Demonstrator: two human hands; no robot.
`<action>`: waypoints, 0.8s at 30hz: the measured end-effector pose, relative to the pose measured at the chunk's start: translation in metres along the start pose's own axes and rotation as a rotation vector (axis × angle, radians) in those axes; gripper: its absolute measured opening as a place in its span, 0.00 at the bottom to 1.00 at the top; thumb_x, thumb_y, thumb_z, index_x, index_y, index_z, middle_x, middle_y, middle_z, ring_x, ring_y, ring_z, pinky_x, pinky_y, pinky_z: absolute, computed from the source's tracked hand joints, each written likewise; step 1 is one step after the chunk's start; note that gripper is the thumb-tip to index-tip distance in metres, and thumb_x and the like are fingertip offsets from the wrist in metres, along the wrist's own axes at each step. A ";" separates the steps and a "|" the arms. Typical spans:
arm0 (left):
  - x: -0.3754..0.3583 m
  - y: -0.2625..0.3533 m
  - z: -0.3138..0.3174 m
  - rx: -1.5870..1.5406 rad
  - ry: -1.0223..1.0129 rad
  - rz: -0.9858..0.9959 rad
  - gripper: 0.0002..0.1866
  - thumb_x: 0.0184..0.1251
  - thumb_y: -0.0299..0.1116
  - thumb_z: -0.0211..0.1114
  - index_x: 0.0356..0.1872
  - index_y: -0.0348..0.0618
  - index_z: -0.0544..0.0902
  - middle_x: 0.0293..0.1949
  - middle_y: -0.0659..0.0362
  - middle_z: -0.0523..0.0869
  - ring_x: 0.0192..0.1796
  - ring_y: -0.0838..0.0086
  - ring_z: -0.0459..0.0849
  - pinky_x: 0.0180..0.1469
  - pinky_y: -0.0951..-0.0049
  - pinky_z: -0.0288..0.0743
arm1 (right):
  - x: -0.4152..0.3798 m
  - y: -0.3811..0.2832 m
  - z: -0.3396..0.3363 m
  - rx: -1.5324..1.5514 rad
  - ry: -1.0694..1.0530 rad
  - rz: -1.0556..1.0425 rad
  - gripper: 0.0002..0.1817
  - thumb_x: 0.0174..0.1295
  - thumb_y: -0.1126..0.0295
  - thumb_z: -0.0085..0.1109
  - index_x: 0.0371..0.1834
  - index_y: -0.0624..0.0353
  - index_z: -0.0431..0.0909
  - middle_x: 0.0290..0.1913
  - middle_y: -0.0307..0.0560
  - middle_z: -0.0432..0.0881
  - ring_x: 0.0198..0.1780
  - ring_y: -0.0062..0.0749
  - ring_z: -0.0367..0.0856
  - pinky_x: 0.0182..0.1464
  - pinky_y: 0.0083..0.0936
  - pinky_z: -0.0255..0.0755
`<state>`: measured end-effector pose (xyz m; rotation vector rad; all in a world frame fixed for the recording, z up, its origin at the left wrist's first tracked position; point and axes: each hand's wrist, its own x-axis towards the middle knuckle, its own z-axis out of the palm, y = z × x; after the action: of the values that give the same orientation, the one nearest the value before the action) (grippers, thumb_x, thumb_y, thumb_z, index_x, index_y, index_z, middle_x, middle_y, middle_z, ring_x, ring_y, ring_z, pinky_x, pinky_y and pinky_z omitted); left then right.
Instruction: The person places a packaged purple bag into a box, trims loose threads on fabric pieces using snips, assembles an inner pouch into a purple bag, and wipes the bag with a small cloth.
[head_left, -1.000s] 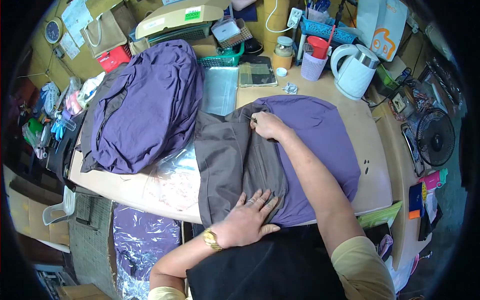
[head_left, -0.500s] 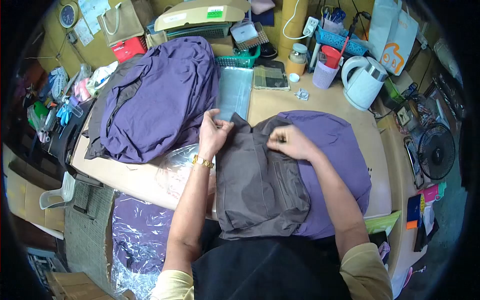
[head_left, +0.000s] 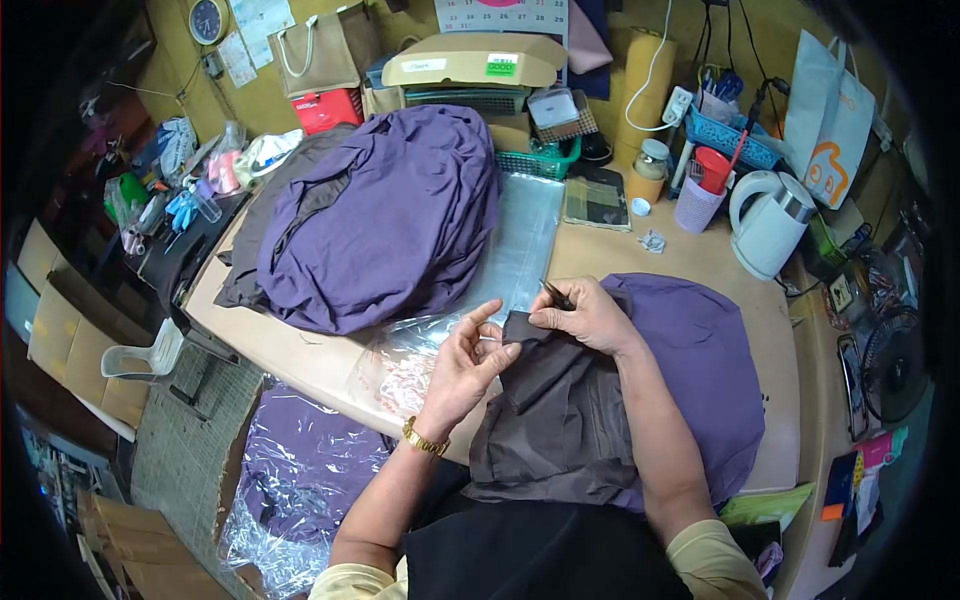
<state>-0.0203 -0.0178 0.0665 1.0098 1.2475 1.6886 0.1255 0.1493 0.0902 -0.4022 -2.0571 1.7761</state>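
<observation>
A dark grey-brown fabric piece (head_left: 560, 430) lies over a purple fabric piece (head_left: 690, 380) at the table's front, its upper corner raised between the hands. My right hand (head_left: 585, 318) is closed on that corner, with a small dark pointed tool (head_left: 556, 295) also in its fingers. Just left of the corner is my left hand (head_left: 475, 355), its fingers apart, the thumb close to the fabric edge. A heap of purple fabric (head_left: 390, 220) rests on the table's left part, beside flat clear plastic bags (head_left: 525, 230).
A white kettle (head_left: 768, 228), a lilac cup (head_left: 697, 206) and a jar (head_left: 650, 170) stand at the back right. A dark fan (head_left: 895, 365) is at far right. Plastic-wrapped purple fabric (head_left: 310, 450) lies below the table's left front edge (head_left: 300, 365).
The view has shifted. The fabric's upper corner is lifted and gathered between my hands. The small dark tool now shows in my right hand, and my left hand has opened.
</observation>
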 end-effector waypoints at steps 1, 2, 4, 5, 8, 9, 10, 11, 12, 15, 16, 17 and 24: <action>0.002 0.003 0.000 0.001 0.003 0.002 0.30 0.68 0.24 0.70 0.70 0.36 0.71 0.42 0.66 0.79 0.39 0.87 0.76 0.44 0.83 0.72 | 0.000 0.000 0.002 -0.044 0.025 -0.017 0.10 0.63 0.69 0.72 0.34 0.64 0.83 0.32 0.33 0.83 0.36 0.15 0.77 0.41 0.17 0.71; 0.006 0.007 0.000 0.124 0.001 0.008 0.26 0.69 0.26 0.70 0.67 0.37 0.76 0.41 0.66 0.79 0.39 0.86 0.76 0.43 0.83 0.71 | -0.001 -0.005 0.004 -0.046 0.020 -0.020 0.10 0.63 0.69 0.72 0.34 0.64 0.83 0.32 0.33 0.83 0.36 0.15 0.77 0.41 0.17 0.71; 0.014 0.009 -0.001 0.246 0.007 0.018 0.22 0.69 0.29 0.71 0.63 0.38 0.82 0.40 0.66 0.79 0.39 0.86 0.75 0.42 0.82 0.71 | -0.004 -0.014 0.011 -0.075 0.005 -0.045 0.09 0.63 0.70 0.71 0.34 0.65 0.83 0.31 0.35 0.83 0.36 0.16 0.77 0.41 0.18 0.71; 0.018 0.006 0.000 0.142 0.032 0.022 0.16 0.70 0.31 0.71 0.56 0.38 0.85 0.37 0.68 0.78 0.35 0.87 0.72 0.37 0.83 0.67 | -0.004 -0.013 0.013 -0.177 0.043 -0.081 0.09 0.62 0.71 0.70 0.34 0.66 0.82 0.30 0.37 0.82 0.36 0.17 0.77 0.42 0.22 0.72; 0.022 0.002 0.003 0.031 0.081 0.031 0.08 0.71 0.31 0.70 0.44 0.38 0.91 0.32 0.71 0.76 0.27 0.89 0.65 0.28 0.83 0.57 | -0.006 -0.015 0.016 -0.344 0.124 -0.076 0.10 0.61 0.71 0.71 0.35 0.66 0.80 0.31 0.43 0.83 0.35 0.23 0.80 0.43 0.27 0.73; 0.020 0.000 0.002 -0.011 0.090 0.009 0.08 0.71 0.31 0.70 0.44 0.38 0.90 0.32 0.71 0.77 0.27 0.89 0.66 0.27 0.84 0.58 | -0.007 -0.016 0.017 -0.345 0.128 -0.074 0.10 0.61 0.71 0.71 0.35 0.66 0.80 0.31 0.43 0.83 0.35 0.23 0.80 0.43 0.27 0.73; 0.019 0.000 0.001 -0.051 0.098 -0.014 0.08 0.71 0.31 0.70 0.44 0.37 0.89 0.31 0.70 0.77 0.26 0.89 0.67 0.26 0.85 0.58 | -0.008 -0.016 0.019 -0.392 0.172 -0.113 0.10 0.60 0.71 0.71 0.35 0.67 0.80 0.32 0.47 0.84 0.35 0.27 0.81 0.43 0.28 0.73; 0.018 -0.002 -0.001 -0.050 0.096 -0.017 0.08 0.71 0.31 0.70 0.44 0.37 0.89 0.31 0.70 0.77 0.26 0.89 0.67 0.26 0.85 0.58 | -0.009 -0.016 0.021 -0.438 0.216 -0.151 0.11 0.60 0.71 0.71 0.36 0.67 0.80 0.32 0.50 0.84 0.35 0.31 0.82 0.43 0.28 0.74; 0.017 -0.003 -0.004 -0.102 0.105 -0.069 0.08 0.71 0.30 0.70 0.43 0.36 0.88 0.32 0.68 0.79 0.25 0.89 0.68 0.25 0.86 0.58 | -0.010 -0.015 0.023 -0.436 0.216 -0.148 0.11 0.60 0.71 0.71 0.36 0.67 0.80 0.32 0.50 0.84 0.35 0.31 0.82 0.43 0.28 0.74; 0.017 -0.011 -0.017 -0.297 0.069 -0.157 0.07 0.72 0.28 0.68 0.44 0.34 0.85 0.36 0.63 0.83 0.28 0.86 0.75 0.27 0.87 0.66 | -0.009 -0.015 0.028 -0.428 0.199 -0.164 0.11 0.59 0.72 0.71 0.36 0.67 0.80 0.34 0.53 0.84 0.35 0.37 0.83 0.43 0.29 0.74; 0.017 -0.013 -0.019 -0.441 0.021 -0.194 0.07 0.72 0.26 0.66 0.44 0.33 0.83 0.39 0.59 0.85 0.31 0.84 0.81 0.29 0.88 0.74 | -0.009 -0.016 0.030 -0.443 0.203 -0.178 0.10 0.59 0.72 0.71 0.37 0.67 0.81 0.34 0.52 0.84 0.35 0.36 0.83 0.42 0.29 0.74; 0.015 -0.010 -0.018 -0.441 0.023 -0.196 0.07 0.72 0.26 0.66 0.44 0.33 0.83 0.39 0.59 0.85 0.31 0.84 0.81 0.29 0.88 0.74 | -0.009 -0.016 0.031 -0.459 0.206 -0.192 0.10 0.58 0.73 0.71 0.37 0.67 0.81 0.34 0.52 0.84 0.35 0.36 0.83 0.42 0.30 0.74; 0.006 -0.007 -0.012 -0.818 -0.025 -0.325 0.07 0.75 0.21 0.59 0.47 0.26 0.80 0.49 0.47 0.86 0.57 0.59 0.87 0.61 0.68 0.85 | -0.010 -0.016 0.033 -0.437 0.228 -0.243 0.09 0.57 0.76 0.72 0.33 0.68 0.80 0.31 0.46 0.81 0.33 0.29 0.79 0.42 0.25 0.72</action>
<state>-0.0326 -0.0145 0.0580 0.3085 0.5487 1.6749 0.1196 0.1135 0.1009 -0.4311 -2.2079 1.0847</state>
